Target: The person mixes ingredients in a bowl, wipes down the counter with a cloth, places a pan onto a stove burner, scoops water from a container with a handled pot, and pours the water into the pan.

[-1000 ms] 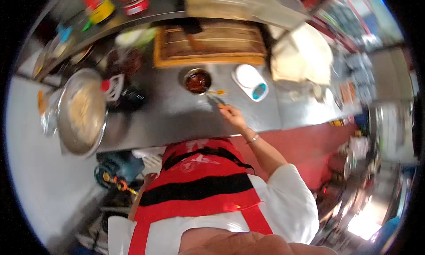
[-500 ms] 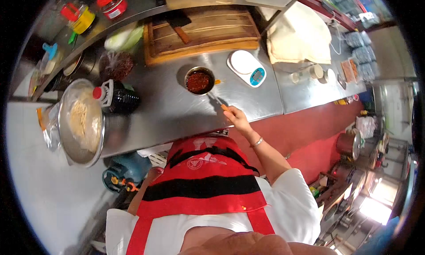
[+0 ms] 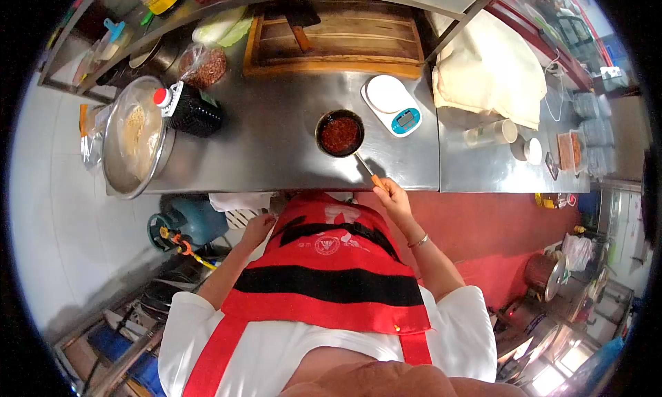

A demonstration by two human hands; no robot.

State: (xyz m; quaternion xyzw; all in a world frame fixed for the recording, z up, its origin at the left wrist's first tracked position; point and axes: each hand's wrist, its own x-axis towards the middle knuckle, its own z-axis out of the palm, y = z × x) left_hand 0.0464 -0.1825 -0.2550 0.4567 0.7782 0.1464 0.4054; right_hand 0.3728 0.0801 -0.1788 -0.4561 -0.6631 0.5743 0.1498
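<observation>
My right hand [image 3: 393,198] is closed round the orange-brown handle of a small metal saucepan [image 3: 360,151]. Dark red, chili-like sauce [image 3: 340,134] with bits in it fills the lower part of the pan. The pan is over the steel counter [image 3: 276,156], just left of a white kitchen scale [image 3: 392,107] with a blue display; I cannot tell whether it touches the steel. My left hand [image 3: 259,227] hangs below the counter's front edge, beside the red apron [image 3: 331,259]. Its fingers look curled in, with nothing visible in them.
Left on the counter stand a large metal bowl [image 3: 110,166] with a plastic-wrapped food inside and a dark jug [image 3: 196,114] with a red cap. A wooden board [image 3: 358,35] bearing a cleaver [image 3: 301,35] lies behind. Under the counter is a blue-green gas cylinder [image 3: 200,218].
The saucepan and my right hand sit farther right in view, nearer the scale. My left hand has come into clearer view. The camera has also turned, shifting the whole scene.
</observation>
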